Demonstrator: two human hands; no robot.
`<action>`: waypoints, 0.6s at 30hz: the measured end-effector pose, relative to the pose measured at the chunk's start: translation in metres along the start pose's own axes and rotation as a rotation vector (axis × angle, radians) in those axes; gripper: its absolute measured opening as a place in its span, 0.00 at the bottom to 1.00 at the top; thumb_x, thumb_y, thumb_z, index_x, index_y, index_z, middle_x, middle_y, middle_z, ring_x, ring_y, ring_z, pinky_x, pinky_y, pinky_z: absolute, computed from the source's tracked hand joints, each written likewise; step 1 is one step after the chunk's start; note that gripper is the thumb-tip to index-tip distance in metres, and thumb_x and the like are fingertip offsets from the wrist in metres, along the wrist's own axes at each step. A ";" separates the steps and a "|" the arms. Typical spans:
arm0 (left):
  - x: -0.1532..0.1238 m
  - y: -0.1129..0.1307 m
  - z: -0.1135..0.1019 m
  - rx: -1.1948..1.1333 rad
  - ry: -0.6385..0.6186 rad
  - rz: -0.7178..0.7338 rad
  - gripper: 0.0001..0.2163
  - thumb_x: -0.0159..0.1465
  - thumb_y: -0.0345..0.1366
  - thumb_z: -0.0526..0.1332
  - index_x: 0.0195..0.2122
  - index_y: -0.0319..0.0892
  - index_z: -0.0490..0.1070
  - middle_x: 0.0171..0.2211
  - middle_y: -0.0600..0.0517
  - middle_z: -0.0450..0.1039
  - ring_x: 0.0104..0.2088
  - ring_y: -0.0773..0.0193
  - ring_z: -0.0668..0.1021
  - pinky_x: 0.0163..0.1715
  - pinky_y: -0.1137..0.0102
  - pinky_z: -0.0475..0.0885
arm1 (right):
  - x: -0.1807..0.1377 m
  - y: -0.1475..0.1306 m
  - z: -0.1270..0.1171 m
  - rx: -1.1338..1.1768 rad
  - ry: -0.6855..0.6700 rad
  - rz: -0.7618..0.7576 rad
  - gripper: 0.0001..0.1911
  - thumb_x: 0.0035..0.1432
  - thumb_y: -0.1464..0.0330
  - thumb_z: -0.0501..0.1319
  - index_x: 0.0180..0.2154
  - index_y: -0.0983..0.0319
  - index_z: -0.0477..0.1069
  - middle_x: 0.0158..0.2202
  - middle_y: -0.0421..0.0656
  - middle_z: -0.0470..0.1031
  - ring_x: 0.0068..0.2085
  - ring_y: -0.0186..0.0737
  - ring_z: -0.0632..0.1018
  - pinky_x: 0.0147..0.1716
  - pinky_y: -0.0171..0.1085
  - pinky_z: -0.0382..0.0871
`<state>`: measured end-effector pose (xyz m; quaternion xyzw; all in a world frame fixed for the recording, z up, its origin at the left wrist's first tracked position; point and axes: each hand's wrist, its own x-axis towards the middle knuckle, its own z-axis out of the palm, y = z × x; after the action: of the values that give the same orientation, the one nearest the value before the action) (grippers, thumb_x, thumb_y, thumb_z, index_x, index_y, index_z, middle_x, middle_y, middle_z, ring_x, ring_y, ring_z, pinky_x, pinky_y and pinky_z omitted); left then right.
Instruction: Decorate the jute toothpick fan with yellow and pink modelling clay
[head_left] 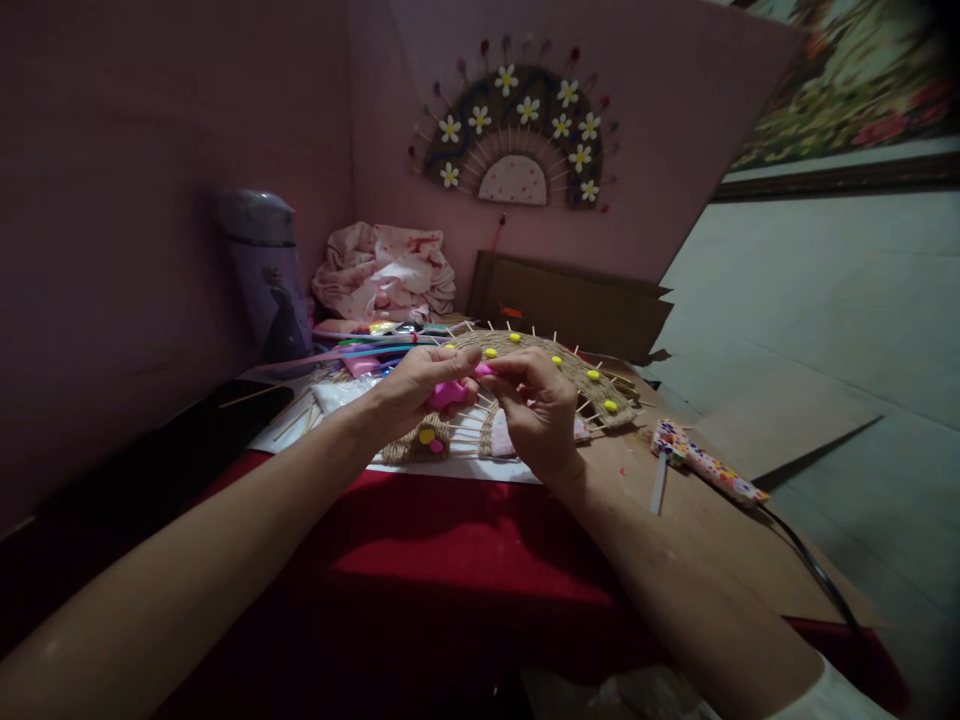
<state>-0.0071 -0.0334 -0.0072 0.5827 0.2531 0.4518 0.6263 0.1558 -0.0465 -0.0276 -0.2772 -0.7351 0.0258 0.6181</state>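
My left hand (420,385) is closed around a lump of bright pink modelling clay (448,394). Fingers of my right hand (538,405) pinch at a smaller pink bit (484,370) by the left fingertips; whether it is joined to the lump I cannot tell. Beneath and behind both hands lies a fan-shaped craft piece (536,348) of brown twine and thin sticks. Flat yellow dots (593,375) are spaced along its band. At its left end a yellow dot and a pink dot (436,446) sit together. My hands hide part of its middle.
A flower-patterned glue gun (705,465) with a black cord lies on brown cardboard (675,560) at right. Left stand a purple bottle (270,280) and crumpled pink cloth (386,270). A similar decorated fan (517,125) hangs on the wall. Red cloth (420,540) covers the near side.
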 end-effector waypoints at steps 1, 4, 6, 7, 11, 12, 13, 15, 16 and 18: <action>0.000 0.000 0.000 0.011 0.005 -0.001 0.19 0.54 0.50 0.69 0.25 0.36 0.74 0.19 0.53 0.69 0.16 0.75 0.66 0.15 0.77 0.58 | 0.000 0.000 0.000 0.001 0.004 0.005 0.02 0.59 0.73 0.64 0.33 0.60 0.74 0.31 0.39 0.72 0.32 0.35 0.73 0.28 0.35 0.66; 0.000 0.001 0.000 0.033 0.002 -0.007 0.16 0.52 0.45 0.72 0.22 0.36 0.72 0.17 0.54 0.68 0.15 0.76 0.64 0.16 0.77 0.57 | -0.001 0.002 0.000 -0.004 0.001 0.027 0.03 0.59 0.72 0.64 0.33 0.59 0.74 0.31 0.39 0.72 0.32 0.34 0.73 0.28 0.35 0.66; -0.001 0.002 0.000 0.032 0.001 -0.012 0.15 0.51 0.41 0.72 0.22 0.37 0.71 0.16 0.55 0.67 0.15 0.76 0.64 0.16 0.78 0.56 | -0.001 0.003 0.001 -0.002 -0.011 0.043 0.02 0.58 0.73 0.64 0.34 0.59 0.74 0.31 0.39 0.72 0.32 0.34 0.73 0.27 0.35 0.66; -0.001 0.002 0.000 0.032 0.001 -0.012 0.14 0.52 0.40 0.72 0.22 0.37 0.71 0.16 0.55 0.67 0.15 0.76 0.64 0.16 0.78 0.56 | -0.001 0.003 0.001 -0.001 -0.017 0.047 0.02 0.58 0.72 0.64 0.34 0.60 0.74 0.31 0.39 0.72 0.31 0.34 0.73 0.27 0.35 0.66; 0.000 0.002 0.000 0.023 -0.006 -0.011 0.13 0.53 0.41 0.71 0.25 0.37 0.72 0.18 0.54 0.69 0.16 0.75 0.67 0.16 0.77 0.59 | -0.001 0.004 0.001 0.019 -0.016 0.042 0.02 0.59 0.72 0.63 0.33 0.60 0.74 0.31 0.40 0.73 0.33 0.36 0.73 0.28 0.35 0.67; 0.000 0.001 0.000 0.019 -0.006 -0.015 0.14 0.53 0.42 0.71 0.25 0.37 0.72 0.19 0.54 0.69 0.16 0.75 0.67 0.16 0.77 0.59 | -0.001 0.004 0.001 0.027 -0.011 0.040 0.03 0.59 0.72 0.63 0.33 0.60 0.74 0.31 0.40 0.73 0.33 0.36 0.73 0.29 0.36 0.67; 0.000 0.001 0.000 0.018 0.000 -0.018 0.14 0.53 0.42 0.71 0.24 0.36 0.71 0.19 0.54 0.69 0.16 0.75 0.67 0.16 0.77 0.59 | -0.001 0.004 0.001 0.033 -0.010 0.038 0.03 0.59 0.73 0.63 0.32 0.60 0.74 0.31 0.40 0.73 0.33 0.36 0.74 0.29 0.36 0.67; 0.000 0.002 0.001 0.018 0.018 -0.020 0.14 0.51 0.41 0.72 0.23 0.36 0.71 0.18 0.54 0.68 0.16 0.75 0.66 0.16 0.77 0.58 | -0.001 0.004 0.001 0.028 -0.019 0.029 0.04 0.59 0.73 0.63 0.33 0.60 0.74 0.31 0.40 0.73 0.33 0.36 0.74 0.29 0.36 0.67; 0.000 0.002 0.002 0.019 0.028 -0.015 0.14 0.50 0.40 0.72 0.22 0.36 0.70 0.18 0.55 0.68 0.16 0.75 0.66 0.16 0.77 0.58 | -0.001 0.004 0.000 0.018 -0.025 0.023 0.04 0.58 0.74 0.63 0.33 0.60 0.75 0.31 0.40 0.73 0.33 0.36 0.74 0.29 0.36 0.67; 0.000 0.003 0.003 0.020 0.036 -0.010 0.12 0.49 0.37 0.72 0.22 0.36 0.71 0.17 0.55 0.67 0.16 0.75 0.67 0.16 0.77 0.59 | -0.001 0.003 0.000 -0.001 -0.036 0.014 0.04 0.58 0.74 0.64 0.33 0.59 0.75 0.31 0.40 0.74 0.33 0.36 0.74 0.30 0.36 0.67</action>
<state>-0.0058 -0.0351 -0.0037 0.5794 0.2719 0.4567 0.6179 0.1570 -0.0440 -0.0299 -0.2822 -0.7441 0.0350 0.6045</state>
